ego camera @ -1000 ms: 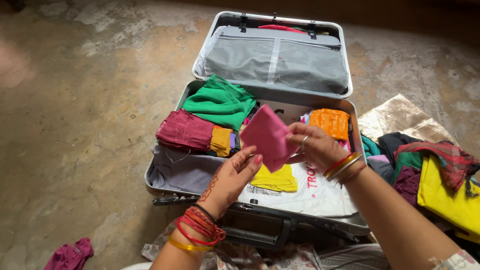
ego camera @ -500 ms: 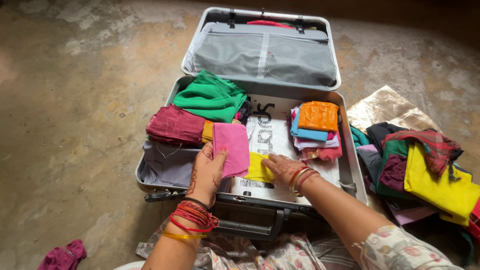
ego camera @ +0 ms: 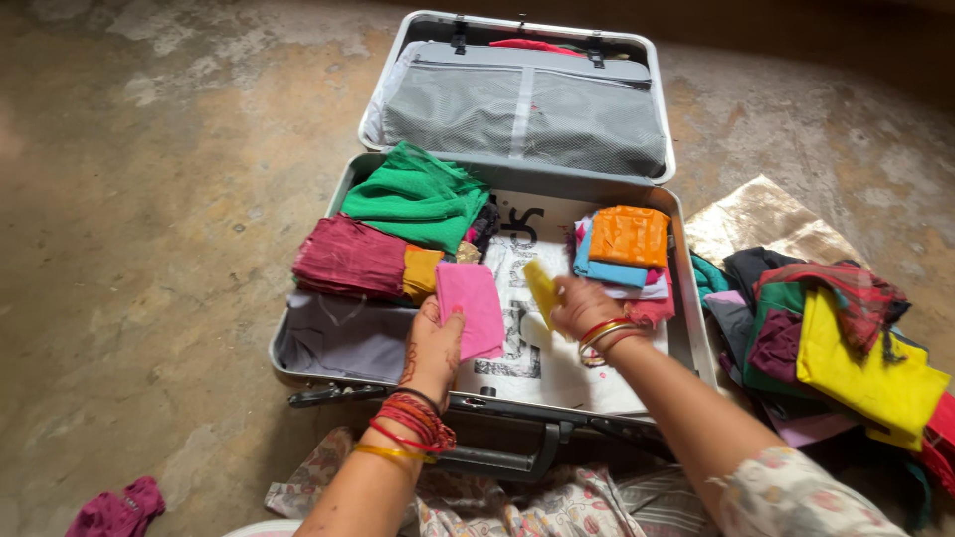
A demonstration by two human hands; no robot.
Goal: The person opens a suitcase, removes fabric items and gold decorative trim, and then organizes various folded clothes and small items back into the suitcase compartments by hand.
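Person, head view: both forearms, dress and ornaments.
Left hand [ego camera: 435, 341]: patterned drawing on its back; red thread bands, dark bangle and yellow bangle [ego camera: 390, 452] at the wrist. Right hand [ego camera: 582, 306]: red and gold bangles [ego camera: 603, 335] at the wrist; pale floral sleeve [ego camera: 796, 487] above. Floral-print garment [ego camera: 517, 502] over the lap, below the bangles.

Suitcase [ego camera: 686, 328]: silver-grey shell, grey mesh lining. Contents: green cloth [ego camera: 418, 199], maroon cloth [ego camera: 348, 259], pink cloth [ego camera: 473, 303], yellow cloth [ego camera: 542, 288], orange cloth [ego camera: 629, 236] over a blue one [ego camera: 597, 268], white sheet [ego camera: 557, 363] printed black. Pile [ego camera: 836, 348] on the floor: yellow, green, red check, purple. Bangles [ego camera: 408, 428]: red and gold. Floor [ego camera: 149, 199]: mottled brown.
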